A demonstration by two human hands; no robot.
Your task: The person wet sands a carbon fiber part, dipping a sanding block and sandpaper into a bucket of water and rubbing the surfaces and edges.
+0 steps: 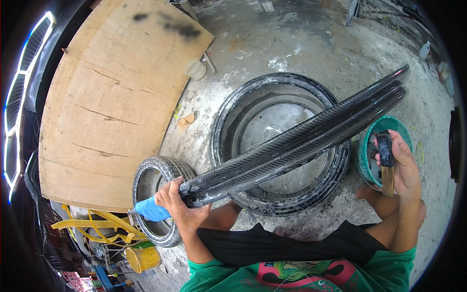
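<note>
A long glossy black carbon-fibre part (292,141) slants from lower left to upper right, across a large tire (228,112). My left hand (177,204) grips its lower-left end, beside a blue wrapping (152,209), over a smaller tire (145,182). My right hand (403,165) is closed on a wooden block (388,182) with black material (384,148) around its upper part, held upright over a teal bucket (366,163) with dark contents, apart from the long part.
A large plywood sheet (112,97) covers the left side. A clear cup (194,69) is by its edge. Yellow strips (73,224) and a yellow bucket (143,260) lie lower left. Bottles (424,51) stand at the far right. A rough, stained concrete floor (253,44) surrounds the tires.
</note>
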